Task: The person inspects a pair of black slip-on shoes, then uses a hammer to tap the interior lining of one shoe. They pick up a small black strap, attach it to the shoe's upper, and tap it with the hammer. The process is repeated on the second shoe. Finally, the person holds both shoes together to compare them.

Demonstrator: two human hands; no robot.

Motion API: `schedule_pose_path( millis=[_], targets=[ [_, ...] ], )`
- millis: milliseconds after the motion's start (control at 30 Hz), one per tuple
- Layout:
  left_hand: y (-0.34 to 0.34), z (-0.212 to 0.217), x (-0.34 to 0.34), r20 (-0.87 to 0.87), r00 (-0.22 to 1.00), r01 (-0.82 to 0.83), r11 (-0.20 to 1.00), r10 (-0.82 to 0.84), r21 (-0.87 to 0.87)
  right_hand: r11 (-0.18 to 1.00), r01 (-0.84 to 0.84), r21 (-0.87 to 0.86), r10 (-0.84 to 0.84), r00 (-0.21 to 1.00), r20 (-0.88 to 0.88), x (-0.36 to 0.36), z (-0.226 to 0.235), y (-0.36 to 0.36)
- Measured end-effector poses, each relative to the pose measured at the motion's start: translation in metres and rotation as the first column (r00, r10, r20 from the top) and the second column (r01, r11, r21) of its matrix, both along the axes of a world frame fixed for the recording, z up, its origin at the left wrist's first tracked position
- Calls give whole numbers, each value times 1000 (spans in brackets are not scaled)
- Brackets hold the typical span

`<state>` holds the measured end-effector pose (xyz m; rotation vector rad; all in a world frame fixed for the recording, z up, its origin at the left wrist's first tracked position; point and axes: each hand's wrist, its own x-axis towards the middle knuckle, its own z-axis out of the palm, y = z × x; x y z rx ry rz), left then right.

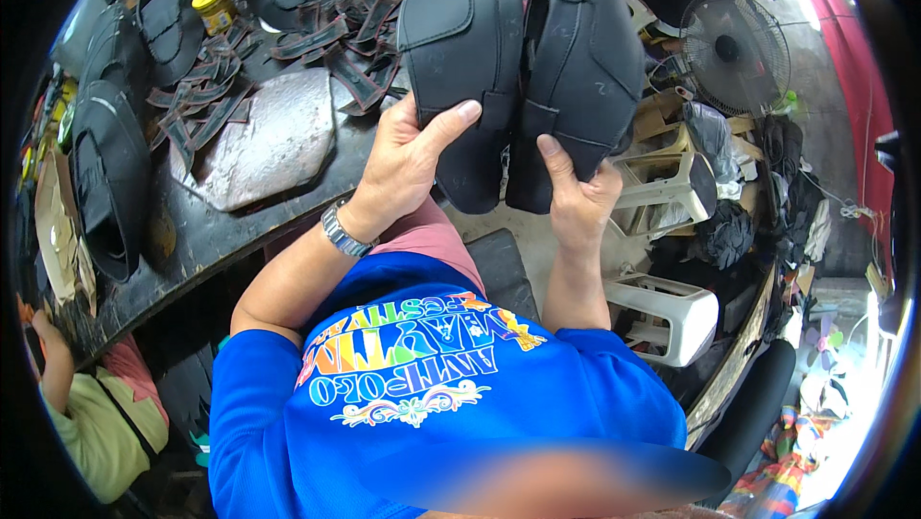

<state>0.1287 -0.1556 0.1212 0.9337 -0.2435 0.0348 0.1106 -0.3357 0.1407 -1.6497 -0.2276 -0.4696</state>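
Two black shoe uppers are held up side by side over the table's right edge. My left hand grips the left shoe upper, thumb pressed on its face and fingers hidden behind. On that wrist is a metal watch. Around the lower part of the right shoe upper my right hand is closed, its thumb lying along the front. Stitched seams and faint pale marks show on both pieces, and their tops lean slightly apart.
On the dark table lie a worn pale slab, black strips with red edges, a yellow-lidded jar and several more uppers. White stools and a fan stand right. Another person sits lower left.
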Motion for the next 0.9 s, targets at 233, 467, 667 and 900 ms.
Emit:
schedule_pose_path(
  millis=[233, 467, 667, 900],
  targets=[
    [19, -19, -23, -7, 999, -36, 998, 36, 50, 993, -112, -31, 108, 989, -103, -17, -10, 14],
    [21, -20, -27, 9, 996, -84, 993, 84, 82, 995, -96, -33, 89, 981, -172, -22, -7, 18],
    [23, -25, -28, 21, 996, -85, 993, 83, 79, 993, -115, 0, 114, 984, -137, -19, -14, 20],
    [25, -25, -30, -1, 996, -89, 991, 90, 101, 993, -115, 1, 114, 983, -145, -18, -12, 23]
  ],
)
